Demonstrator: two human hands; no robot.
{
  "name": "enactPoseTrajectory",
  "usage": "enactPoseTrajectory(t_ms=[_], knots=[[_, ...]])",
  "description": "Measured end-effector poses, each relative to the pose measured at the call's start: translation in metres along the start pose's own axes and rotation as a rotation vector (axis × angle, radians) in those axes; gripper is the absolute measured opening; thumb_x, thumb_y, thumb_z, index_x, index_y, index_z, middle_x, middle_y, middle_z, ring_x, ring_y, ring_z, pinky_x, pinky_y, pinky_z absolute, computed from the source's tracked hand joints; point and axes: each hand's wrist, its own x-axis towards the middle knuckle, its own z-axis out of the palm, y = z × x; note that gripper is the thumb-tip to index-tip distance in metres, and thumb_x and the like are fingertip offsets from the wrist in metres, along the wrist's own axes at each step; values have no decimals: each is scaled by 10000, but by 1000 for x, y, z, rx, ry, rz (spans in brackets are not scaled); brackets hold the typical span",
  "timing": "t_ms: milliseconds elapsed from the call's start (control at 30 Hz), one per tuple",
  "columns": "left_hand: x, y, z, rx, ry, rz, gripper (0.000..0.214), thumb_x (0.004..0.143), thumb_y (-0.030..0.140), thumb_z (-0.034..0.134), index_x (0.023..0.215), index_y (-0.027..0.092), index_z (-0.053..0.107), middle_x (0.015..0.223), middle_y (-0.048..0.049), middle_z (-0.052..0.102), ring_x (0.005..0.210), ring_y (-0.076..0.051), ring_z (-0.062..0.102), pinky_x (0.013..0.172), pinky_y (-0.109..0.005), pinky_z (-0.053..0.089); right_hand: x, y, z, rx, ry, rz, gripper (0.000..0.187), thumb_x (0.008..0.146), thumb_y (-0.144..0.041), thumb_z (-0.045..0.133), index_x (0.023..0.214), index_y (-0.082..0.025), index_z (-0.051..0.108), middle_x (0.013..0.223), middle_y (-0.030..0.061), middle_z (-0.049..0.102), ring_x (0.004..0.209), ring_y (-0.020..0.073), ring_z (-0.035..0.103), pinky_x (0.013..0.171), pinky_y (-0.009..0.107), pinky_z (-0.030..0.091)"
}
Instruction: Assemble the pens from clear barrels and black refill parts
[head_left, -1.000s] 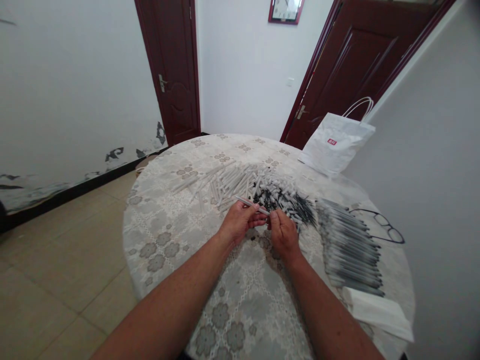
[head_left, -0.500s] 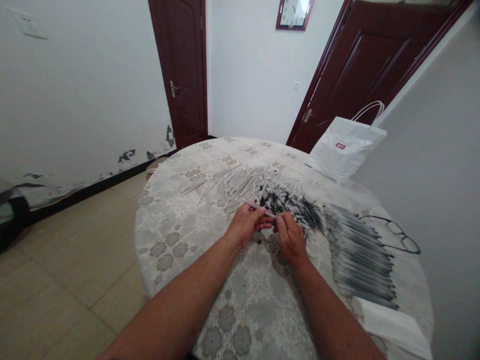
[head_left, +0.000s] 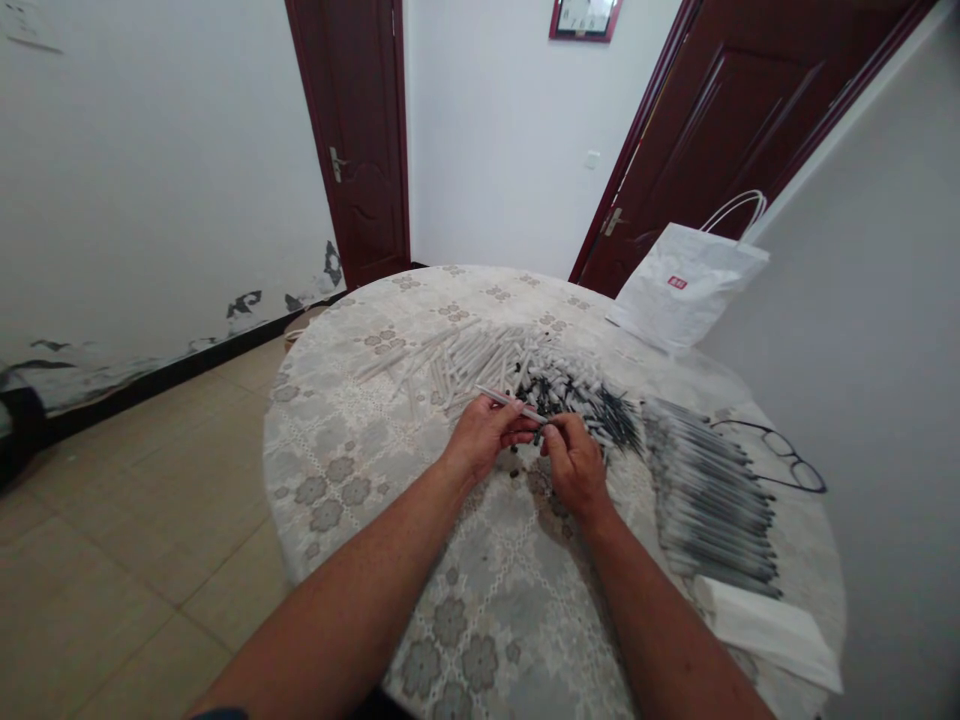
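My left hand [head_left: 480, 437] is closed around a slim whitish pen [head_left: 493, 395], which slants with its far end up to the left. Thumb and fingers of my right hand [head_left: 577, 468] are pinched at the pen's near right end; a small dark bit shows there, too small to make out. Just beyond both hands lies a heap of small white and black pen parts [head_left: 574, 392], with thin dark refills [head_left: 616, 418] at its right. White pen tubes [head_left: 480, 357] are spread behind my left hand. A few tiny black pieces [head_left: 514, 474] lie below the hands.
Right of my right arm, several assembled-looking pens [head_left: 709, 500] lie in a row, beside eyeglasses [head_left: 793, 458]. A folded white paper [head_left: 776, 628] rests near the right edge. A white paper bag [head_left: 684, 285] stands at the back right of the round table [head_left: 322, 440] with its patterned cloth.
My view has shifted slightly. Both hands stay together at the pen; the right fingers have shifted a little at its end, where a dark bit now shows.
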Motion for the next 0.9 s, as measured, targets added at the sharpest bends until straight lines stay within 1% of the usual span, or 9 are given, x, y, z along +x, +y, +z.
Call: enactPoseTrajectory(t_ms=[67, 167, 233, 300, 367, 433, 600, 733, 900], knots=[[0, -1, 0, 11, -12, -5, 290, 798, 313, 759, 935, 149, 562, 964, -138, 739, 784, -198, 731, 662, -300, 599, 1, -2, -2, -6, -19, -7, 249, 972, -384, 417, 867, -215, 566, 715, -10, 604, 683, 165, 559, 670, 277, 398], [0, -2, 0, 27, -40, -10, 282, 804, 310, 752, 927, 151, 555, 965, -136, 740, 779, -199, 732, 664, -309, 601, 1, -3, -3, 25, -60, 6, 359, 995, -394, 362, 730, -220, 530, 649, -17, 571, 627, 153, 533, 642, 274, 384], [0, -1, 0, 32, -55, -6, 272, 810, 312, 747, 917, 150, 556, 965, -136, 741, 777, -195, 730, 668, -307, 601, 1, -2, -3, 64, -81, 26, 406, 1008, -402, 328, 690, -223, 507, 615, -19, 556, 595, 149, 526, 625, 272, 385], [0, 1, 0, 30, -41, 2, 267, 810, 313, 747, 907, 150, 559, 950, -131, 742, 769, -190, 728, 663, -300, 600, 1, -3, -2, 81, -73, 35, 372, 1007, -405, 338, 745, -222, 529, 626, -22, 566, 597, 150, 533, 623, 269, 393], [-1, 3, 1, 27, -10, 4, 268, 804, 308, 754, 904, 150, 562, 924, -123, 741, 756, -188, 726, 656, -297, 600, 1, -4, -1, 65, -38, 23, 270, 985, -404, 400, 875, -218, 562, 680, -19, 596, 634, 154, 550, 626, 264, 398], [-1, 4, 1, 31, 4, 4, 272, 795, 300, 763, 908, 149, 566, 905, -116, 738, 749, -188, 725, 655, -297, 602, 1, -5, 0, 36, -14, -2, 221, 961, -395, 446, 962, -213, 571, 731, -9, 619, 676, 160, 564, 623, 258, 400], [2, 4, 0, 67, -17, 3, 271, 795, 311, 759, 916, 149, 578, 886, -100, 735, 736, -177, 720, 665, -293, 602, 4, -9, -4, -7, -42, -27, 255, 968, -385, 418, 893, -219, 596, 714, -7, 606, 682, 155, 559, 606, 244, 390], [3, 3, -1, 127, -12, 17, 283, 796, 332, 751, 931, 149, 582, 886, -98, 733, 731, -179, 719, 664, -301, 603, 8, -10, -12, -57, -98, -79, 272, 973, -387, 428, 848, -218, 600, 718, -7, 601, 682, 152, 557, 629, 241, 391], [-1, 3, 1, 179, -24, 25, 317, 764, 354, 775, 911, 145, 587, 904, -101, 720, 751, -189, 713, 642, -302, 598, 11, -11, -21, -123, -78, -114, 194, 949, -369, 497, 960, -216, 616, 813, 22, 667, 710, 163, 594, 675, 252, 419]])
